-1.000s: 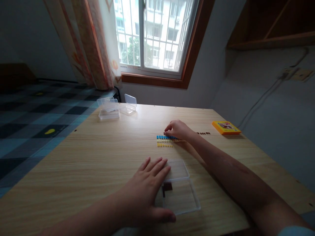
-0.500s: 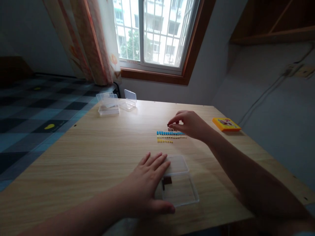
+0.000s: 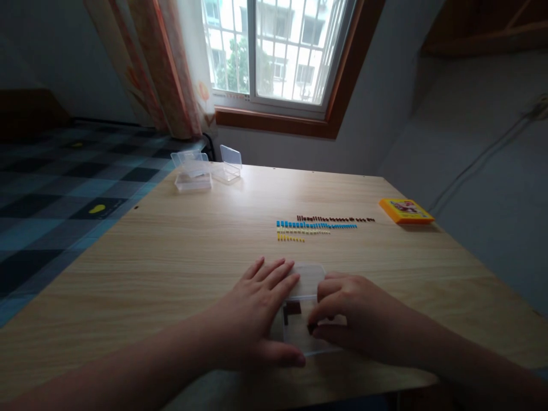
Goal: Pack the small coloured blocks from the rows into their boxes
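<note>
Head view: my right hand pinches a small dark piece at the clear box; I cannot tell if it touches the bottom. My left hand lies spread along the box's left edge. I judge the piece light, stiff and easy to drop, best gripped by its sides. Tabletop stretches left of the box, with rows beyond it and the tabletop's edge nearer me.
</note>
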`<act>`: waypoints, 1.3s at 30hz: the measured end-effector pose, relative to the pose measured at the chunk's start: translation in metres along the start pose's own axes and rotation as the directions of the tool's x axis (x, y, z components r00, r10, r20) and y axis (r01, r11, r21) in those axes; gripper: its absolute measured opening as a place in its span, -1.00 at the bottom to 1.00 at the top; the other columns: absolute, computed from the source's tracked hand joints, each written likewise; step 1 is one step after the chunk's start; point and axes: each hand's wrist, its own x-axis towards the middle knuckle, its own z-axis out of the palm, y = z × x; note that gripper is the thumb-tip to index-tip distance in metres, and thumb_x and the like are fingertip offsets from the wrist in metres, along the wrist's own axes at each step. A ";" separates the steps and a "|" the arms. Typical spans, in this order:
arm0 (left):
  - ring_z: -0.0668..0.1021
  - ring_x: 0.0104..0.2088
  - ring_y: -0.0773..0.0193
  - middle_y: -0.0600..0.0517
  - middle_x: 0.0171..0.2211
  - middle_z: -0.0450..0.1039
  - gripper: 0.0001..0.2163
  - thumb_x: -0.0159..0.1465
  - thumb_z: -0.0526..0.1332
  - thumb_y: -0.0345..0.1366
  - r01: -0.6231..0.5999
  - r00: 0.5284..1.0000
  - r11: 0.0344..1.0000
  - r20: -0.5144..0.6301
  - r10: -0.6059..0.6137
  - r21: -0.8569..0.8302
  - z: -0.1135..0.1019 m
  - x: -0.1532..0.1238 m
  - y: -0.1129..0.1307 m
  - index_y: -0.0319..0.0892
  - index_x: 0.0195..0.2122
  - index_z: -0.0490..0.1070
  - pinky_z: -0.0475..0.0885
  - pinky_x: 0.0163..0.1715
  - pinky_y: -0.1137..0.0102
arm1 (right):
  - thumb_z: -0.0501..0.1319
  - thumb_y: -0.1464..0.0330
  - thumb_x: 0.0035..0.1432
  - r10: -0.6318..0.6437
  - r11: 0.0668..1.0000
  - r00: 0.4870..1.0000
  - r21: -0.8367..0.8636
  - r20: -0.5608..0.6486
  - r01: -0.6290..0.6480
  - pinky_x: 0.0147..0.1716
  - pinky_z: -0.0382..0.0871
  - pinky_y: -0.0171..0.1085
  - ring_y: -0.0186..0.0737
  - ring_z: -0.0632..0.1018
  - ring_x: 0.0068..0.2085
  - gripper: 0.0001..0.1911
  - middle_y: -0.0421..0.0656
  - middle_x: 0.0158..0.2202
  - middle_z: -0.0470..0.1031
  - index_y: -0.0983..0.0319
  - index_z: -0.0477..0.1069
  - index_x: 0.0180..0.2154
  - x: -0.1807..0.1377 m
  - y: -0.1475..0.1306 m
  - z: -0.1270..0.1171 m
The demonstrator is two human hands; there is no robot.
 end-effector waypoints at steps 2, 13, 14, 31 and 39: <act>-0.01 0.46 -0.20 -0.23 0.47 -0.14 0.04 0.14 0.11 0.46 0.001 1.000 1.000 0.008 -0.001 0.003 0.000 0.000 0.000 -0.21 0.45 0.06 -0.20 0.42 -0.15 | 0.38 0.46 0.15 -0.019 1.000 0.999 -0.003 -0.037 0.019 -0.26 0.25 -0.32 -0.30 0.48 -0.27 -0.91 -0.25 -0.34 0.56 0.14 0.61 -0.32 0.001 0.004 0.006; 0.03 0.45 -0.20 -0.23 0.47 -0.11 0.02 0.14 0.11 0.46 -0.015 1.000 1.000 -0.023 0.016 0.009 0.003 -0.002 -0.003 -0.18 0.44 0.08 -0.18 0.42 -0.14 | 0.25 0.42 0.29 -0.161 0.981 0.981 -0.125 -0.113 0.146 -0.30 0.20 -0.28 -0.26 0.39 -0.31 -0.87 -0.19 -0.34 0.49 0.16 0.59 -0.22 -0.002 0.011 0.008; 0.03 0.45 -0.20 -0.23 0.47 -0.10 0.02 0.14 0.12 0.45 -0.015 1.000 1.000 -0.024 0.016 0.007 0.003 -0.001 -0.003 -0.18 0.44 0.08 -0.18 0.42 -0.14 | 0.22 0.43 0.31 -0.192 0.974 0.978 -0.139 -0.085 0.179 -0.29 0.20 -0.27 -0.26 0.38 -0.32 -0.84 -0.18 -0.34 0.48 0.16 0.59 -0.19 -0.002 0.013 0.004; 0.04 0.45 -0.18 -0.24 0.46 -0.08 0.02 0.13 0.12 0.46 -0.016 0.999 0.999 -0.039 0.017 0.028 0.003 0.001 -0.001 -0.18 0.43 0.09 -0.17 0.42 -0.10 | 0.24 0.46 0.22 -0.393 0.903 0.919 -0.171 0.044 0.394 -0.32 0.14 -0.22 -0.25 0.33 -0.33 -0.81 -0.17 -0.35 0.42 0.19 0.58 -0.16 0.001 0.024 -0.004; 0.02 0.46 -0.19 -0.26 0.47 -0.11 0.04 0.13 0.12 0.46 0.002 1.000 1.000 -0.001 -0.002 0.030 -0.001 0.001 0.000 -0.21 0.44 0.09 -0.18 0.42 -0.11 | 0.23 0.45 0.24 -0.382 0.907 0.923 -0.175 0.045 0.384 -0.29 0.15 -0.21 -0.23 0.34 -0.32 -0.77 -0.17 -0.33 0.44 0.16 0.57 -0.09 0.001 0.025 -0.001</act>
